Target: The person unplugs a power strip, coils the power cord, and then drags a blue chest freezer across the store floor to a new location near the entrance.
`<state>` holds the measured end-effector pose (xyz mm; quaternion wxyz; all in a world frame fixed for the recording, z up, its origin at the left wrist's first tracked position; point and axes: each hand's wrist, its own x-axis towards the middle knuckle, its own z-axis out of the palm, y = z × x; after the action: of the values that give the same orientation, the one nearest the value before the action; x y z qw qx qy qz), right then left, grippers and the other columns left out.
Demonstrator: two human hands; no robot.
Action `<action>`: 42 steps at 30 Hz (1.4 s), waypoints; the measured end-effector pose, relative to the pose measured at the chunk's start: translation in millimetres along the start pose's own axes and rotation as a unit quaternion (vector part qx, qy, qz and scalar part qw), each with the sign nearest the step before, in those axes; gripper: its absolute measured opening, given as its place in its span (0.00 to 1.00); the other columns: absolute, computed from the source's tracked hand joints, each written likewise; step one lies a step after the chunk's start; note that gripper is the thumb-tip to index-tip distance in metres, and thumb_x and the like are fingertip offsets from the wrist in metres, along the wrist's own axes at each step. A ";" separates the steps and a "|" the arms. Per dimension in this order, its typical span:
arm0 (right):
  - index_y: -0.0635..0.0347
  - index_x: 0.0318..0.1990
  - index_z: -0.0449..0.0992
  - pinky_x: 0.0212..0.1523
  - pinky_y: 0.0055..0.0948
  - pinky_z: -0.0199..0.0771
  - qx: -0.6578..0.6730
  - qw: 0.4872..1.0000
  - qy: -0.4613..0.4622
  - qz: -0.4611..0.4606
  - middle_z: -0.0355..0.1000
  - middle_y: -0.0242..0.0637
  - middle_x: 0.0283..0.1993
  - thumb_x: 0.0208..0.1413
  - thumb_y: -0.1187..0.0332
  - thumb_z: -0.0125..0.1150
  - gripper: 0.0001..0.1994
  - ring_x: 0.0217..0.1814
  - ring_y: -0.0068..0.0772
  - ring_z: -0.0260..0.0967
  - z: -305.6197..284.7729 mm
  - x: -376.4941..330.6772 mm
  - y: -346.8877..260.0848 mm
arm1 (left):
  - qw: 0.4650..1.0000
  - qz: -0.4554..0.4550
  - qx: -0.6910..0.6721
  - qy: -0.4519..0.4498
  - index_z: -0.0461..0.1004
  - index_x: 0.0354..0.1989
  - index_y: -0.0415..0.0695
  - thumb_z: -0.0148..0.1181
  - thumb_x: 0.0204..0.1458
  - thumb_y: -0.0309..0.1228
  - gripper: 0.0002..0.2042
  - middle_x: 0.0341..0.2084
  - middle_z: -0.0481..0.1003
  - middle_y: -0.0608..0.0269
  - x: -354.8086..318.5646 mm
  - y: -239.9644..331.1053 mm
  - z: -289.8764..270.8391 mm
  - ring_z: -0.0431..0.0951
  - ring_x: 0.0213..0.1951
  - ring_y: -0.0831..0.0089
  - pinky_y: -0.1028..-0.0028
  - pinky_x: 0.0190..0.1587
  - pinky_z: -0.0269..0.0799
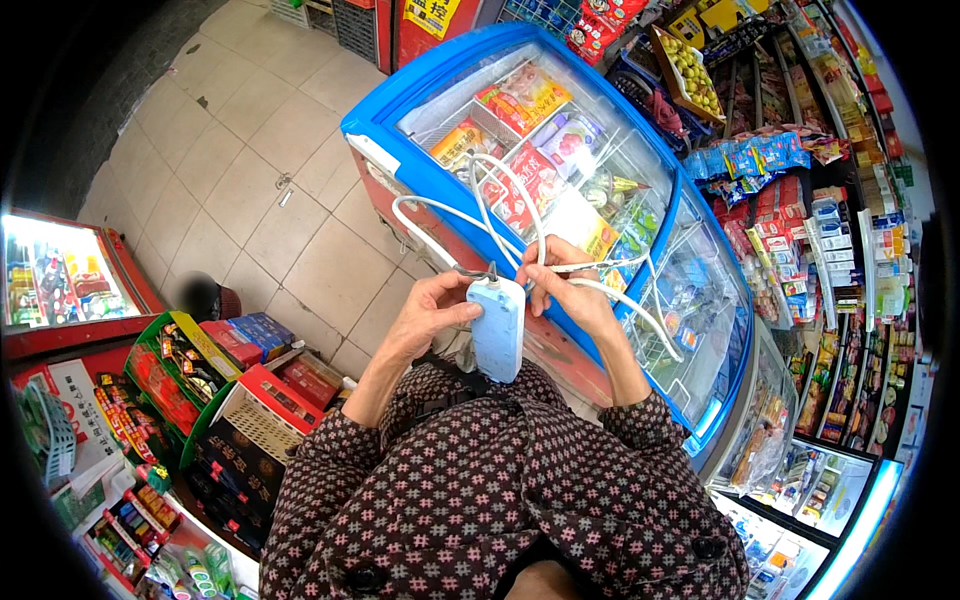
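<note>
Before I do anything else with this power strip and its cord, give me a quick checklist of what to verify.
1. Left hand grips the power strip: ok.
2. Right hand holds the white cord: ok.
3. Cord free of tangles: not ok, it loops over the freezer lid.
4. Plug end in view: cannot tell.
5. Strip's sockets undamaged: cannot tell, too small.
6. Floor beside the freezer free of cord: ok.

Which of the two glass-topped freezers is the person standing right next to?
The blue-rimmed chest freezer, just beyond the hands holding the power strip. The red-framed one stands off to the left, across the floor.
</note>
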<state>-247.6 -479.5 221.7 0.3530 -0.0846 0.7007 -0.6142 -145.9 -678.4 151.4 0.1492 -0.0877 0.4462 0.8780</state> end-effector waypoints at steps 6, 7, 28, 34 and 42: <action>0.60 0.38 0.68 0.35 0.21 0.69 0.030 0.999 -0.043 -0.005 0.68 0.29 0.32 0.55 0.51 0.58 0.19 0.35 0.20 0.68 8.6 -13.7 20.3 | 0.996 0.027 -0.085 -0.010 0.71 0.49 0.37 0.65 0.46 0.27 0.20 0.40 0.75 0.66 0.9 -1.8 3.9 0.74 0.41 0.79 0.76 0.47 0.69; 0.60 0.38 0.68 0.35 0.21 0.69 0.030 0.998 -0.053 -0.012 0.68 0.28 0.32 0.54 0.50 0.58 0.20 0.35 0.20 0.68 6.2 -13.7 30.3 | 0.994 0.033 -0.098 -0.017 0.71 0.49 0.37 0.64 0.46 0.27 0.20 0.40 0.75 0.65 2.6 -4.0 4.1 0.74 0.42 0.78 0.76 0.48 0.68; 0.61 0.65 0.53 0.46 0.43 0.74 0.290 0.921 -0.250 0.068 0.72 0.52 0.44 0.33 0.66 0.73 0.48 0.41 0.50 0.75 -4.0 -26.8 73.6 | 0.991 0.034 -0.043 -0.119 0.76 0.39 0.36 0.72 0.36 0.39 0.24 0.35 0.76 0.54 15.4 5.0 29.2 0.76 0.39 0.64 0.64 0.44 0.71; 0.62 0.55 0.68 0.48 0.38 0.72 0.240 0.929 -0.270 0.086 0.73 0.46 0.42 0.30 0.67 0.74 0.37 0.43 0.44 0.74 -11.5 -35.3 57.8 | 0.994 0.014 -0.043 -0.102 0.70 0.52 0.38 0.66 0.45 0.32 0.25 0.52 0.69 0.58 -2.3 1.1 32.9 0.69 0.52 0.69 0.66 0.56 0.64; 0.63 0.56 0.66 0.52 0.32 0.67 0.135 0.984 -0.111 0.032 0.71 0.42 0.48 0.41 0.68 0.70 0.32 0.50 0.33 0.68 3.1 -38.7 43.4 | 0.985 0.120 0.093 0.085 0.57 0.60 0.36 0.60 0.53 0.33 0.29 0.50 0.68 0.58 -36.6 -2.5 83.5 0.69 0.51 0.72 0.71 0.54 0.64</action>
<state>-203.6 -450.6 196.8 0.4557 -0.0816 0.5706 -0.6783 -112.4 -616.2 209.0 0.0118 -0.0938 0.5446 0.8333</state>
